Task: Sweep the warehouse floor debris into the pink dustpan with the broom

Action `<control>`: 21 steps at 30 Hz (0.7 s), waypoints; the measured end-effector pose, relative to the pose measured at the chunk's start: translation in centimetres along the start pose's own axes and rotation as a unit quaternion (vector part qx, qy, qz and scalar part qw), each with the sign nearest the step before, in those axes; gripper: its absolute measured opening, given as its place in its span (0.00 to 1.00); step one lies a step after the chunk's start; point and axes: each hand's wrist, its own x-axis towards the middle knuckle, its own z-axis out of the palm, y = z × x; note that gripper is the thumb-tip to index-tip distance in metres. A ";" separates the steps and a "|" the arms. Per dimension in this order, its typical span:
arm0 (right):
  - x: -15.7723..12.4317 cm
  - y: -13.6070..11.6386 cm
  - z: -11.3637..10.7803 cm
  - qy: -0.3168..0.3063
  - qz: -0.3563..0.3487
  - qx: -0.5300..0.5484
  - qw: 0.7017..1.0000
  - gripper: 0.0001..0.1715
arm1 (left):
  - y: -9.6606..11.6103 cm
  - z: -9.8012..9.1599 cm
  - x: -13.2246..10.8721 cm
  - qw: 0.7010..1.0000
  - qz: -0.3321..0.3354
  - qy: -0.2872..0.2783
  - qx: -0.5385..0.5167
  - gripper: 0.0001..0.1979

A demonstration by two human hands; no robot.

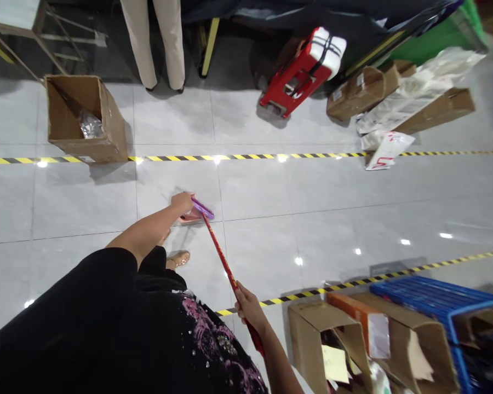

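Observation:
A broom with a long red handle (219, 253) slants across the floor in front of me. My right hand (248, 306) is wrapped round the upper part of that handle. The broom's purple head (203, 209) lies over a pink dustpan (191, 215) on the tiles. My left hand (182, 202) is down at the dustpan, its fingers closed at the edge beside the broom head. The broom head and the hand itself partly hide the grip. Whether anything lies in the dustpan is too small to tell.
An open cardboard box (113, 123) stands on the striped floor tape (246, 157). A person's legs (170, 46) are behind it. Further right are a red and white case (298, 74) and white bags (419, 90). Cartons (312, 317) and a blue crate (419, 293) line the lower right.

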 end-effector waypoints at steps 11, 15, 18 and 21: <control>2.5 0.8 -4.9 0.135 -0.040 0.004 0.990 0.35 | -7.2 1.3 -4.8 0.999 -0.017 0.013 0.049 0.22; 2.8 2.9 -7.3 0.137 -0.028 0.019 0.990 0.33 | -11.2 1.7 -7.7 0.998 -0.025 0.007 0.066 0.22; 2.1 5.5 -6.4 0.141 -0.022 0.018 0.990 0.29 | -13.4 2.0 -9.4 0.996 -0.029 0.000 0.082 0.23; 0.9 8.5 -3.4 0.143 -0.021 0.041 0.989 0.26 | -15.2 2.2 -10.4 0.994 -0.031 -0.008 0.105 0.22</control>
